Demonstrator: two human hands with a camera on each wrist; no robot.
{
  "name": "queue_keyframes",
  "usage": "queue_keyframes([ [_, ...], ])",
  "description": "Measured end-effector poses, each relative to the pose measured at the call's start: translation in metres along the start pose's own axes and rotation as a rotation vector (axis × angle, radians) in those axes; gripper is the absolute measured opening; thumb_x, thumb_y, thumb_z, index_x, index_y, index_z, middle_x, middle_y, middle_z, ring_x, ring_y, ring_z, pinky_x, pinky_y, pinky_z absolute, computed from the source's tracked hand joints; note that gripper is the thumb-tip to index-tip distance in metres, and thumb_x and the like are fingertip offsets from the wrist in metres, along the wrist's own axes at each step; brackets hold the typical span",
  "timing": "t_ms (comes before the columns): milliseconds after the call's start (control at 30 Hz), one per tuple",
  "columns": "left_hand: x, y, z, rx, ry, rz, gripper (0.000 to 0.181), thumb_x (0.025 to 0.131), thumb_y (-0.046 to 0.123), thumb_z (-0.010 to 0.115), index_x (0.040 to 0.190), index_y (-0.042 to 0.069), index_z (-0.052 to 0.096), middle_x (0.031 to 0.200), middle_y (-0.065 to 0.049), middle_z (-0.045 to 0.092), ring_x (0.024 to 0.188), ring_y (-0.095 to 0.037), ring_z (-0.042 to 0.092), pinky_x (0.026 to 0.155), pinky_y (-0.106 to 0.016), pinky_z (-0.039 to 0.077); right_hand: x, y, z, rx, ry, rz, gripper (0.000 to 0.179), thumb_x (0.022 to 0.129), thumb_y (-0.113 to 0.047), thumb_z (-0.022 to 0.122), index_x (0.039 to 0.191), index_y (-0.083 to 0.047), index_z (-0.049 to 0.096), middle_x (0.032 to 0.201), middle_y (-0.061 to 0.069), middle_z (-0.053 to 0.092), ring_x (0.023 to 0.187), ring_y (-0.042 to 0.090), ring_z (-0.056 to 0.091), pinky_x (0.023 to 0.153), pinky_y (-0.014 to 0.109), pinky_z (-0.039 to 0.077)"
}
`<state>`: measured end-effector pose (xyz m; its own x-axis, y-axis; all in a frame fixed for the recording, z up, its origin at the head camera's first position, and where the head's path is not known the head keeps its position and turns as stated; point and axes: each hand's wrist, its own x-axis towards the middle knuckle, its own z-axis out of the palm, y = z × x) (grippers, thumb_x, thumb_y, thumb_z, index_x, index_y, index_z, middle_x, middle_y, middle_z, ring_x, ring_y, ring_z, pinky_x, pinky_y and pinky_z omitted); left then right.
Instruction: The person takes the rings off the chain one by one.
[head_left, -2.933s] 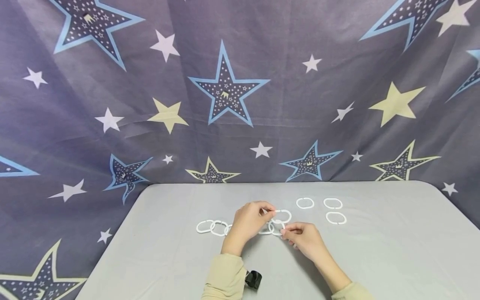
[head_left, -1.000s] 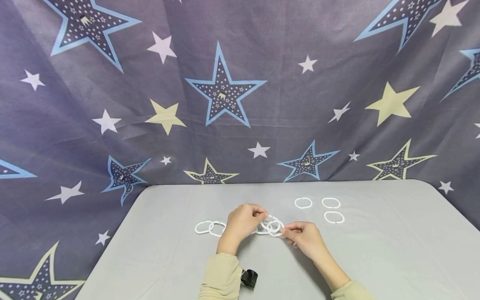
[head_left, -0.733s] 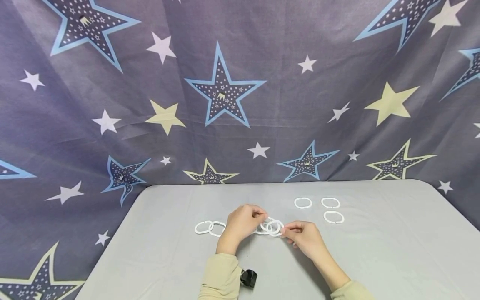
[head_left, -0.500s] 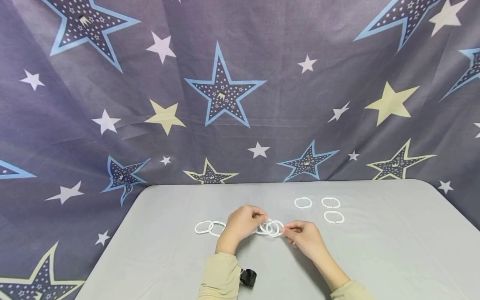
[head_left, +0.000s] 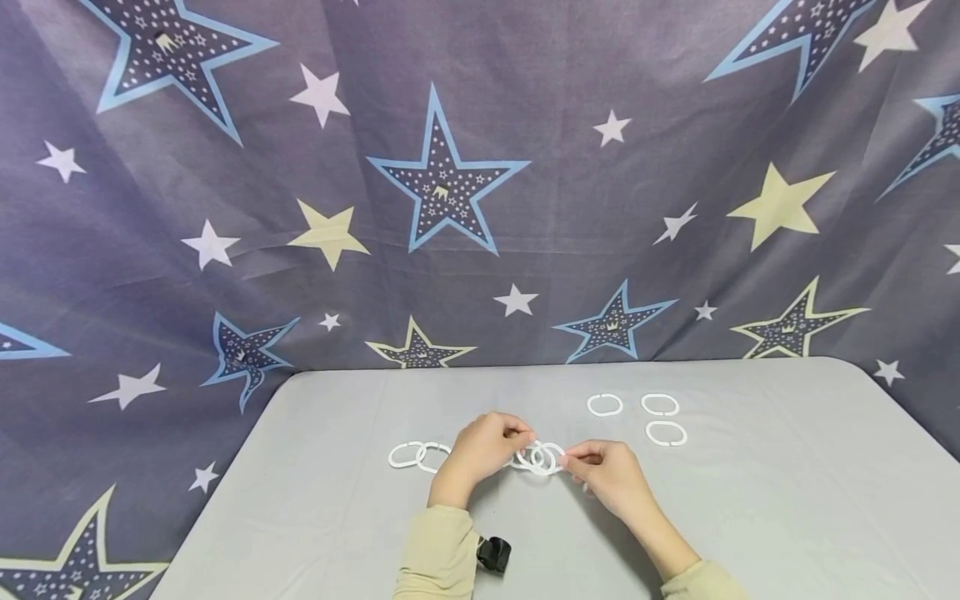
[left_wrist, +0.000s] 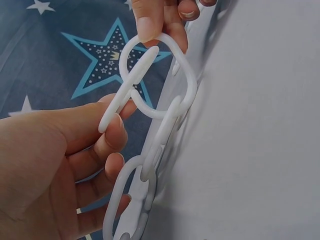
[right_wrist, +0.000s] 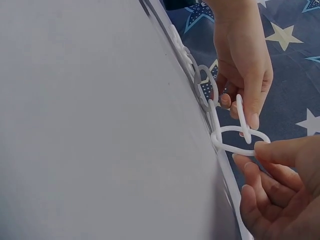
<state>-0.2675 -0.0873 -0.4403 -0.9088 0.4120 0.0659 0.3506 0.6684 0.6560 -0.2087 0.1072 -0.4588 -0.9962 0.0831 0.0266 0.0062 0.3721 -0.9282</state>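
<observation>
In the head view, a chain of white plastic links (head_left: 395, 462) runs left to right under my left hand (head_left: 480, 454). That hand pinches a separate-looking white link (left_wrist: 118, 103) between thumb and fingers. My right hand (head_left: 611, 479) pinches the chain's end link (left_wrist: 191, 85) at its right side, held up off the table. The left-hand link crosses the end link at its gap, one end inside the ring, in the left wrist view. I cannot tell whether it is fully hooked in. My left hand hides the chain's middle in the head view.
Three loose white links lie back right: one link (head_left: 604, 415) alone, a second link (head_left: 643, 406) and a third link (head_left: 648, 433) one before the other. A black device (head_left: 493, 554) sits at the left wrist. A star-patterned cloth (head_left: 450, 292) hangs behind the grey table (head_left: 337, 517).
The left-hand link has moved left and down from beyond the end link to overlap it. My left hand has shifted slightly left and down; my right hand keeps its pinch.
</observation>
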Motion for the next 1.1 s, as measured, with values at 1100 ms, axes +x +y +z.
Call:
queue_keyframes([
  [1100, 0.0001, -0.0073, -0.0011, -0.09, -0.095, 0.062, 0.018, 0.097, 0.026, 0.063, 0.088, 0.014, 0.073, 0.073, 0.005, 0.063, 0.07, -0.007, 0.054, 0.075, -0.029, 0.044, 0.0002, -0.0001, -0.0019, -0.148, 0.05, -0.189, 0.005, 0.08, -0.004, 0.08, 0.081, -0.004, 0.075, 0.072, -0.002, 0.07, 0.062, 0.008, 0.06, 0.059, 0.023, 0.049],
])
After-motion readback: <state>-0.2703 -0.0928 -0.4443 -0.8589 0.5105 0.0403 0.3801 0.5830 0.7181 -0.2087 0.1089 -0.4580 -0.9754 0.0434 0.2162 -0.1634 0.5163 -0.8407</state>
